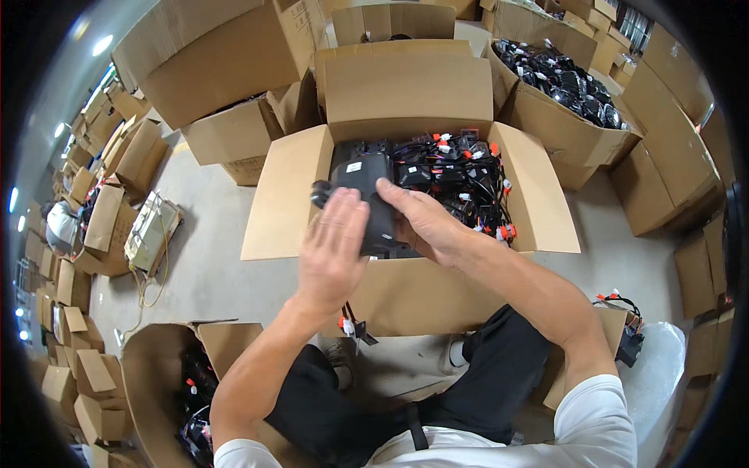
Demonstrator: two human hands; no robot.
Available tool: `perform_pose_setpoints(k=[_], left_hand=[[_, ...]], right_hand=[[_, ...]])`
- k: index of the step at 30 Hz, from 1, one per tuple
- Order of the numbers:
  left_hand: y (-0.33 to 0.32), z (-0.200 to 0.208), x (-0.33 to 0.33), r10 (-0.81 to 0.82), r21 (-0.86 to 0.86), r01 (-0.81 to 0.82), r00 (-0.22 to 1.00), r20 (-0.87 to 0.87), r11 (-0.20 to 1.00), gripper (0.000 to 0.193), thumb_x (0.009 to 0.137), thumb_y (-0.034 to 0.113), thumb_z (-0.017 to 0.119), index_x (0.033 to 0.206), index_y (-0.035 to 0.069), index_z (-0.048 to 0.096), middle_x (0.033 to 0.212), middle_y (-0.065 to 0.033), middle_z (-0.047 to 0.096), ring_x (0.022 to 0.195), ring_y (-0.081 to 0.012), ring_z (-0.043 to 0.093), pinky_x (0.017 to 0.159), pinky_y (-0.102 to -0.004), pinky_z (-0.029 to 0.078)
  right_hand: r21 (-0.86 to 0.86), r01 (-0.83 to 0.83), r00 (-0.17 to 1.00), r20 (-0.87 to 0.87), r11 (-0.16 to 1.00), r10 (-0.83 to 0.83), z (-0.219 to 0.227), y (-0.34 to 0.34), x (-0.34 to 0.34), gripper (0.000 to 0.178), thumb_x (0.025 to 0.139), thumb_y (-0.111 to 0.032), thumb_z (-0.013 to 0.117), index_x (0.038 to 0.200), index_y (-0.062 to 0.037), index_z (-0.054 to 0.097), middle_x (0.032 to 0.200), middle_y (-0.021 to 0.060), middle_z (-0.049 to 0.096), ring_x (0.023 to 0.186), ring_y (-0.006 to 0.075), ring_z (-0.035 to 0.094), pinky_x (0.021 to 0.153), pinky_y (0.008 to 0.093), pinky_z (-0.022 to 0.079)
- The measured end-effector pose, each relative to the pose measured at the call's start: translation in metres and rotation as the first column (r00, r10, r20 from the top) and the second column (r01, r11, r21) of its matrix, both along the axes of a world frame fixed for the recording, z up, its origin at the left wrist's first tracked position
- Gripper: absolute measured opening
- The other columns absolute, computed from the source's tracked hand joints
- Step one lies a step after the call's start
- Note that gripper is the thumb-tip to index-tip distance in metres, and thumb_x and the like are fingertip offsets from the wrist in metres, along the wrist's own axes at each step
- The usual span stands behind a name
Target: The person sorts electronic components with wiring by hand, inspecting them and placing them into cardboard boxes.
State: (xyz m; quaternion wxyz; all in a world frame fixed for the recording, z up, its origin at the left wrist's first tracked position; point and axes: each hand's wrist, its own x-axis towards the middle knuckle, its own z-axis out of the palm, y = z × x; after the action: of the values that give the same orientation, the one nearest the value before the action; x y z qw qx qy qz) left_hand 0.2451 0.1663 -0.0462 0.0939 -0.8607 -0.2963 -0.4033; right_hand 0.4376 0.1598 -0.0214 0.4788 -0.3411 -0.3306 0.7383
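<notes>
1. Head view, grip first: the right hand (429, 221) has the black case (373, 175) pinched, thumb on top, fingers mostly hidden below. The left hand (331, 249) lies flat over its left side, fingers together; can't tell if that thumb grips too.
2. The case is right between both hands, over the left part of the open carton (409, 86), its near end close to the front edge.
3. Edges around the grip: left flap (290, 199) and right flap (538, 195) splay outward, front flap (421, 300) hangs below.
4. Room-wise, wired parts (468, 175) fill the carton right of the grip; bare floor (207, 234) lies beyond the left flap.
</notes>
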Motion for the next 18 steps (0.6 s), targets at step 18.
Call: perform_pose_setpoints(k=[18], left_hand=[[0.007, -0.014, -0.020, 0.213, -0.559, 0.394, 0.646, 0.733, 0.729, 0.052, 0.105, 0.027, 0.055, 0.145, -0.004, 0.043, 0.116, -0.0028, 0.057, 0.097, -0.0091, 0.053, 0.088, -0.0232, 0.045]], right_hand=[[-0.195, -0.081, 0.984, -0.172, 0.977, 0.047, -0.014, -0.002, 0.015, 0.062, 0.105, -0.058, 0.032, 0.139, -0.0115, 0.053, 0.133, 0.0062, 0.061, 0.121, 0.0231, 0.060, 0.100, 0.0502, 0.049]])
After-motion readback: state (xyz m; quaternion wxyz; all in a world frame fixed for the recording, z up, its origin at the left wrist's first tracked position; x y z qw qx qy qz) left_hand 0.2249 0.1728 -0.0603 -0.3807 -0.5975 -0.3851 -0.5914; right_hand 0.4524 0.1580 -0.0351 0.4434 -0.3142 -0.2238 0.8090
